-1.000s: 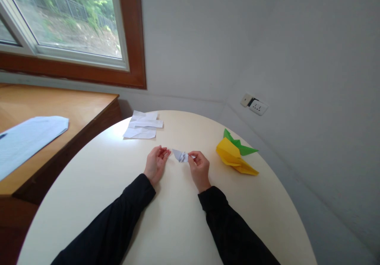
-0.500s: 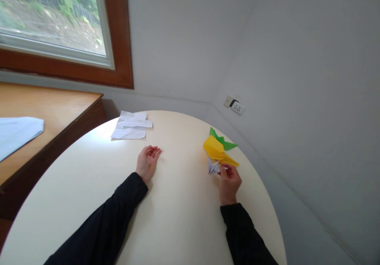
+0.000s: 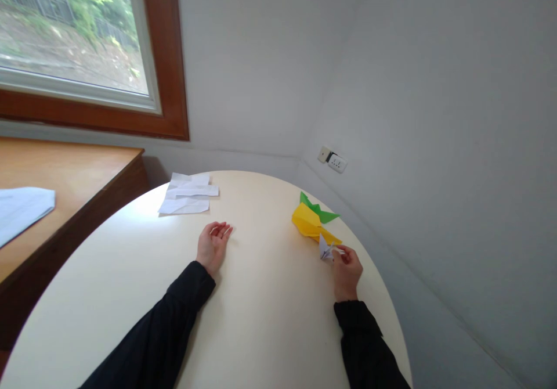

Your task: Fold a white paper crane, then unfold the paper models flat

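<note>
One small white folded-paper figure with pointed tips (image 3: 324, 250): on the right side of the cream round-edged table (image 3: 265, 308), just in front of the yellow folded-paper shape (image 3: 307, 220). 
Right hand (image 3: 347, 270), black sleeve: thumb and forefinger in a narrow pinch on the figure's right edge. 
Left hand (image 3: 212, 248), black sleeve: fingers loosely curled, grip relaxed, side resting on the tabletop, well apart from the figure. 
One green folded-paper shape with spiky points (image 3: 314, 208): directly behind the yellow one. 
White creased paper pieces (image 3: 185, 205): overlapping, near the table's far left edge.
</note>
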`<state>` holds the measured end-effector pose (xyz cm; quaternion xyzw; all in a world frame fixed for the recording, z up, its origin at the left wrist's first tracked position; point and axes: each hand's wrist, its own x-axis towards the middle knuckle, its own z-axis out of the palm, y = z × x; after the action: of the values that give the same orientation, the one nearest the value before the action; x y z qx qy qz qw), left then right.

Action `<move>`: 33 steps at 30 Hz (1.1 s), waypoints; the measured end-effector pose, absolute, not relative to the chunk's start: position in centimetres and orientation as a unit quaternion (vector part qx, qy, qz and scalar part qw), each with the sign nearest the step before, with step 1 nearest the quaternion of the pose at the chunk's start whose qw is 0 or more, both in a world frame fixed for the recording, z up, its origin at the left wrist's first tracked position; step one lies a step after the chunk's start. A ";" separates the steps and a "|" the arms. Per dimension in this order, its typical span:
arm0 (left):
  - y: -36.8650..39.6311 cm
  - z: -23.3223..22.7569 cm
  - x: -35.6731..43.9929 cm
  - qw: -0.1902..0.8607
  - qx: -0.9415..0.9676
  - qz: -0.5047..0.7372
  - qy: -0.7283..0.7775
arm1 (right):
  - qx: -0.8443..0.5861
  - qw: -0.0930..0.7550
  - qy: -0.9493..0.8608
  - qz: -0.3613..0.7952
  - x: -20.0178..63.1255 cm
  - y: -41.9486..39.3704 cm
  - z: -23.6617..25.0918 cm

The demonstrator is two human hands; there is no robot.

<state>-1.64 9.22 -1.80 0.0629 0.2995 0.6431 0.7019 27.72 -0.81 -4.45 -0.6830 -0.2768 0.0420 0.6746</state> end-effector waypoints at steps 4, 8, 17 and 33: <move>9.1 -1.7 -1.6 0.700 0.060 0.645 0.301 | -0.694 0.659 -0.289 0.000 27.7 -0.9 -4.2; 9.2 -1.7 -1.6 0.699 0.059 0.646 0.303 | -0.691 0.663 -0.288 -0.014 27.1 -1.2 -3.6; 9.2 -1.9 -1.8 0.692 0.095 0.644 0.310 | -0.650 0.687 -0.299 -0.129 26.6 -2.0 -2.4; 7.8 -1.7 -4.0 0.436 0.543 0.573 0.433 | -0.523 0.422 -0.737 -0.065 15.5 0.9 -3.3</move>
<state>-4.03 7.81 -1.71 0.5427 0.4327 0.5726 0.4363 15.53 0.89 -3.29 -0.5233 -0.7373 -0.0648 0.4223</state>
